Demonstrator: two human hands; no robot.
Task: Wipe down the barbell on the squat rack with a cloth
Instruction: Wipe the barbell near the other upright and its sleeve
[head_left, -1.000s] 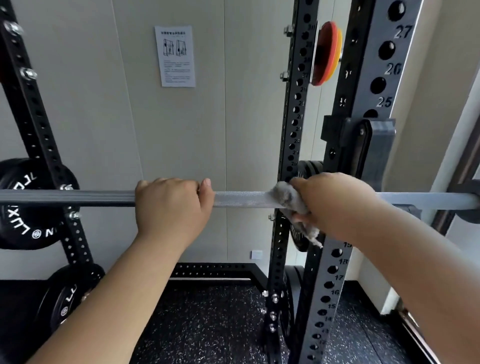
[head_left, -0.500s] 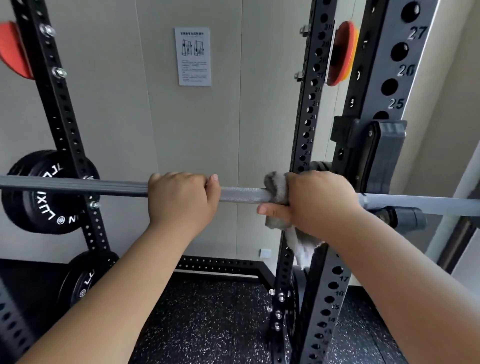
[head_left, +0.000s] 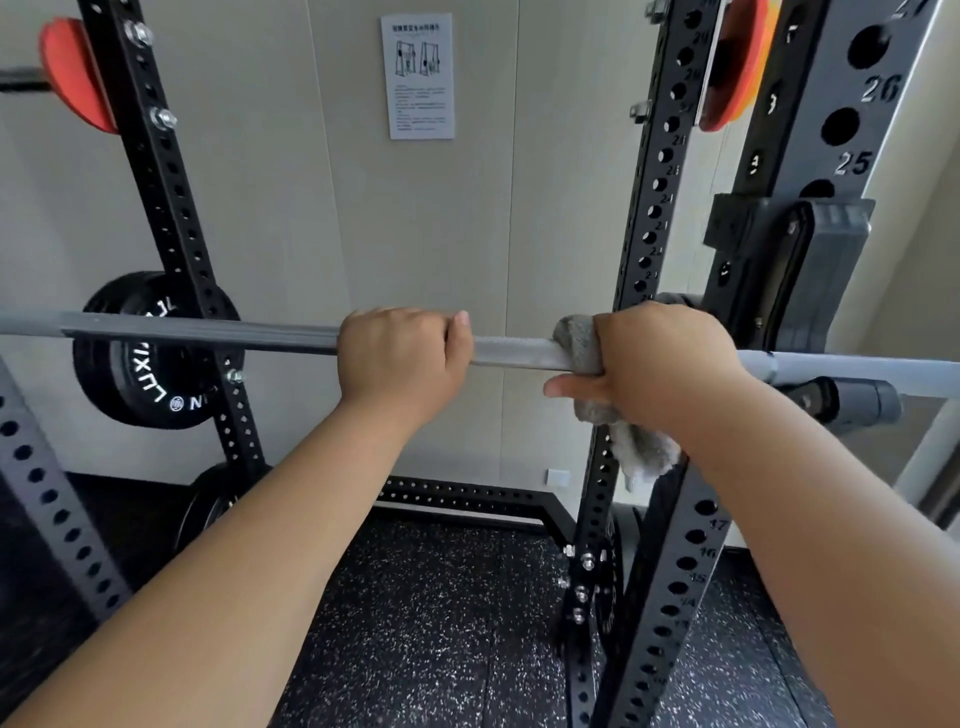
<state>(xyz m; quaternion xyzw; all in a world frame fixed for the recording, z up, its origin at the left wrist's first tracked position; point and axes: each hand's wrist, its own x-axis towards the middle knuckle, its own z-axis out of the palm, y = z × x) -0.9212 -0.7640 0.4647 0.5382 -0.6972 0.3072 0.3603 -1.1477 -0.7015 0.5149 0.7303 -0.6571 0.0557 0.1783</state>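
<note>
The long grey steel barbell (head_left: 208, 332) lies horizontally across mid-frame on the black perforated steel squat rack (head_left: 655, 208), and your left hand (head_left: 400, 358) wraps the shaft at centre frame to steady it. Your right hand (head_left: 660, 358), right of centre, clamps the crumpled grey fleece cloth (head_left: 576, 343) around the shaft, thumb underneath. Over the last second the cloth has slid away from the dark J-hook (head_left: 789, 270) toward the left hand. Only a short bare stretch remains between your hands, so this stroke is probably nearly spent.
</note>
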